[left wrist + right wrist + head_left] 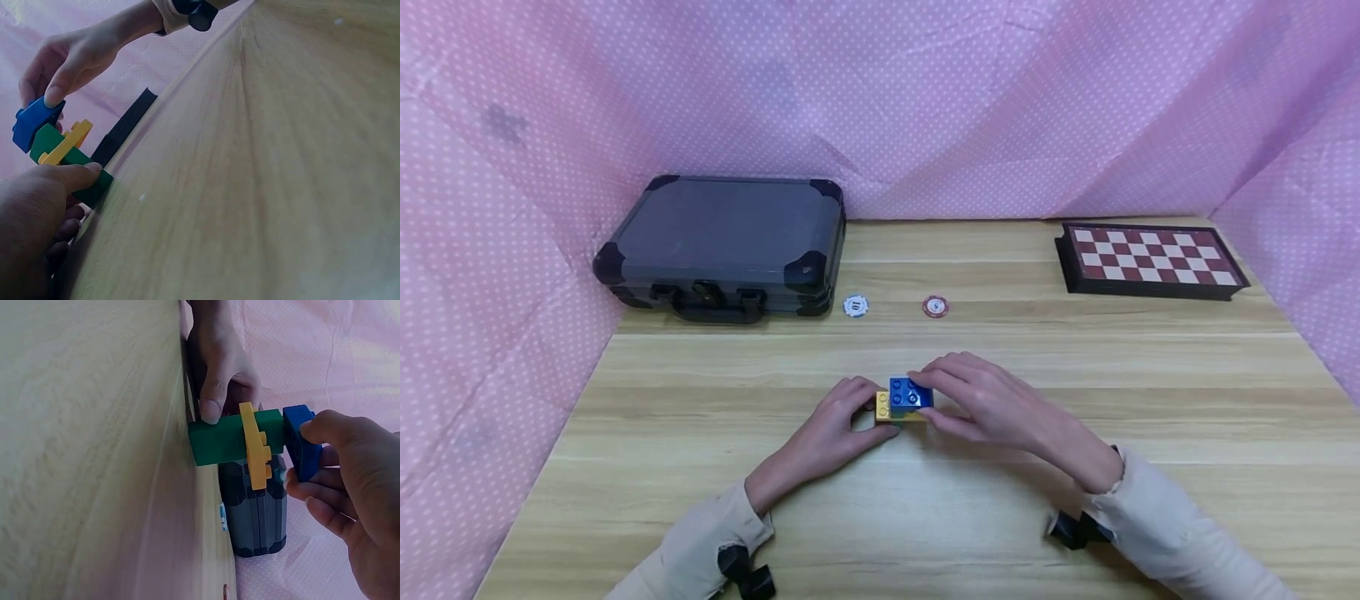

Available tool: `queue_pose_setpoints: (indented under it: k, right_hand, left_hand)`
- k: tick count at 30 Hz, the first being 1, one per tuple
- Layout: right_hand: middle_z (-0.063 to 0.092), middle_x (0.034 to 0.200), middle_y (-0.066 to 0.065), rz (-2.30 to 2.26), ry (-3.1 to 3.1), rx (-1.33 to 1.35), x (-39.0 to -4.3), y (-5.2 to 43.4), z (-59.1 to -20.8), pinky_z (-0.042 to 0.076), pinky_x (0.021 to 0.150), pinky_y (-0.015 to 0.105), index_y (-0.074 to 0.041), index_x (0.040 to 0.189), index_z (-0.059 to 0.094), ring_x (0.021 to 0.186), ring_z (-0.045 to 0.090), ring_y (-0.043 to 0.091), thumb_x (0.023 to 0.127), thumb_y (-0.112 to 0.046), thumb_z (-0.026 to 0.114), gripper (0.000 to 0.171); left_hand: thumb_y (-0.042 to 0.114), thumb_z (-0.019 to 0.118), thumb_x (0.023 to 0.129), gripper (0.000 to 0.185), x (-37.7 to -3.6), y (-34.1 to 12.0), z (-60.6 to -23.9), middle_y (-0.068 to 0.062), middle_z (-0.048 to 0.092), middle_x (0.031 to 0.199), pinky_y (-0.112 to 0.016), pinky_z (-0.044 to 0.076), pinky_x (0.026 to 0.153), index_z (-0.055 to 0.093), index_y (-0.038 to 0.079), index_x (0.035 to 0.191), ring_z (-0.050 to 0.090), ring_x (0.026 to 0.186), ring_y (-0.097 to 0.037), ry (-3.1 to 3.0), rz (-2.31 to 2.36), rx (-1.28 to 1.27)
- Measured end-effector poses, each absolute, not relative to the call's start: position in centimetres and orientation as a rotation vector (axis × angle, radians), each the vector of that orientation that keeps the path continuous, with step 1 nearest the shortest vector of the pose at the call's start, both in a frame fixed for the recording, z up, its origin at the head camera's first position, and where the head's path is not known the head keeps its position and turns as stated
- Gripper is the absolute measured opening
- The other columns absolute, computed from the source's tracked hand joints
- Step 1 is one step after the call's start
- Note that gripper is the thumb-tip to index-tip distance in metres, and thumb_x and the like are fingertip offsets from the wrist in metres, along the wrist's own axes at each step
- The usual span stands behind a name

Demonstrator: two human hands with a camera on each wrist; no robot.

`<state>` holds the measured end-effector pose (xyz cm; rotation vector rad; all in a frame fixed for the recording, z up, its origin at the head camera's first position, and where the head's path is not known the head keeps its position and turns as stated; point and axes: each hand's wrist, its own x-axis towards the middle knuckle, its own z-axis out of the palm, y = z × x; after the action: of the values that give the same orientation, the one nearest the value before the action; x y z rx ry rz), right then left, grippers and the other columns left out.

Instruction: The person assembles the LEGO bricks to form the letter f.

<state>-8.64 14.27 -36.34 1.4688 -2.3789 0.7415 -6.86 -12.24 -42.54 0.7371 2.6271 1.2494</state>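
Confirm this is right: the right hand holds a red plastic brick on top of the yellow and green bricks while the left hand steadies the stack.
One thing is wrong: the top brick is a blue plastic brick, not red, as the right wrist view shows. The right hand holds it above the yellow plastic brick and green plastic brick; the left hand steadies the stack.

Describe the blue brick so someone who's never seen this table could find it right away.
Start at the wooden table and look at its middle near the front edge, where the left hand and right hand meet. Between them stands a small brick stack; the blue brick is its studded top piece, pinched by the right hand, above a thin yellow piece and a green brick.
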Motion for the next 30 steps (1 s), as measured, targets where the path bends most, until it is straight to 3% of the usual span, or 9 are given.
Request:
queue_pose_setpoints:
  k: [12,30]
  right_hand:
    - [0.07,0.111,0.011,0.634,-2.395,1.527,-8.7,14.2,-35.7,0.058,0.086,0.036,0.002,0.121,0.068,0.099,0.067,0.023,0.085,-0.014,0.084,0.042]
    - [0.069,0.11,0.007,0.67,-2.483,1.509,-8.7,13.9,-35.4,0.058,0.087,0.034,-0.001,0.121,0.067,0.099,0.066,0.019,0.088,-0.018,0.082,0.04]
  left_hand:
    - [0.027,0.083,0.091,0.038,-6.9,-12.0,-42.2,0.006,0.063,0.119,-0.04,0.052,0.094,0.07,0.015,0.125,0.054,0.111,-0.011,2.618,1.261,0.737]
    - [0.028,0.082,0.092,0.036,-6.9,-12.2,-42.3,0.006,0.063,0.118,-0.039,0.051,0.093,0.07,0.016,0.124,0.054,0.11,-0.011,2.62,1.259,0.751]
